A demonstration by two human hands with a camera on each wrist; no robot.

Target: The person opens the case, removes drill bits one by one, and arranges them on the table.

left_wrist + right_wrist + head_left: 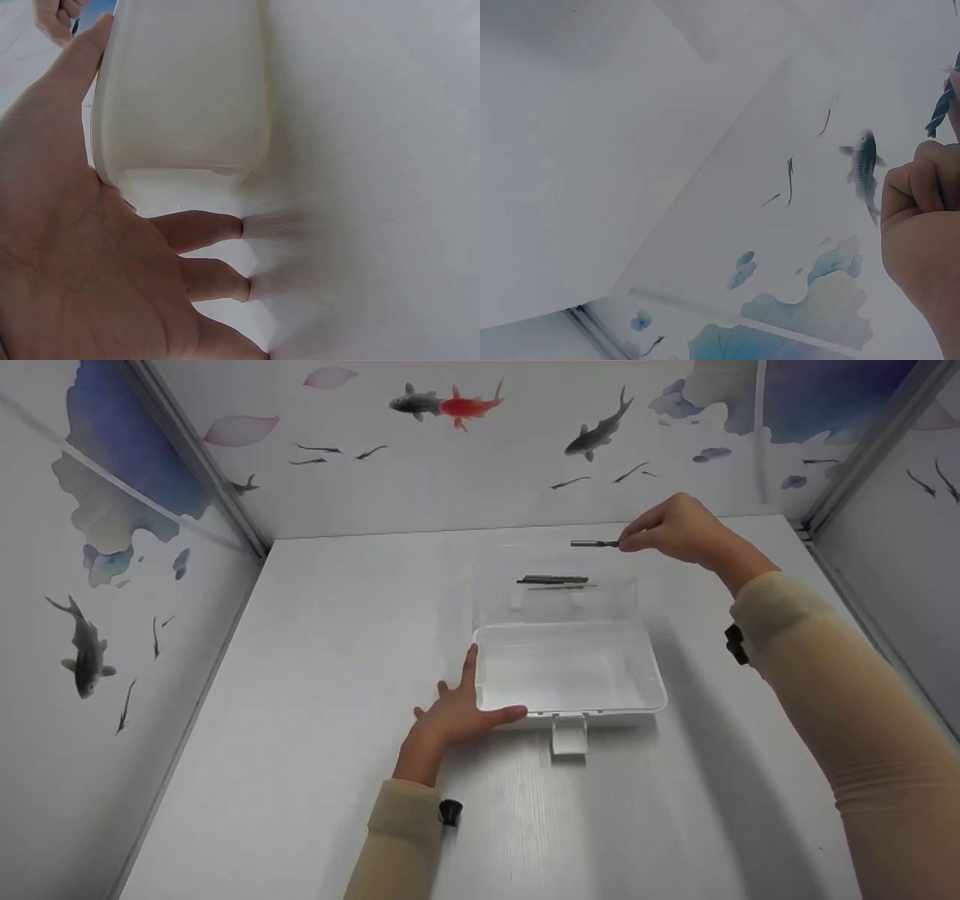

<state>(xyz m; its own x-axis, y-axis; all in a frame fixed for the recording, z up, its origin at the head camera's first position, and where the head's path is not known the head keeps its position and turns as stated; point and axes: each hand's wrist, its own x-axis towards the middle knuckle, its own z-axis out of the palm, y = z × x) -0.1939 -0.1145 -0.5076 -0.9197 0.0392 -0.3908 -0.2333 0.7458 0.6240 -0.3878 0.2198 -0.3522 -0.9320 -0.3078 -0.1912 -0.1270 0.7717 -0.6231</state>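
One slender dark metal drill bit with spiral flutes [592, 544] is sticking out leftward from the right hand [679, 532], whose grip is pinching its end. The left hand's [450, 714] grip is spreading wide, touching a rectangular translucent white plastic box [658, 675] sitting on the white counter [337, 660]. More thin dark bits [553, 580] are showing within its folded-back clear lid [555, 612].

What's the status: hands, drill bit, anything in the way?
Right hand pinching drill bit. Left hand spread against near-left corner of plastic box. Box open, nothing visible blocking its opening.
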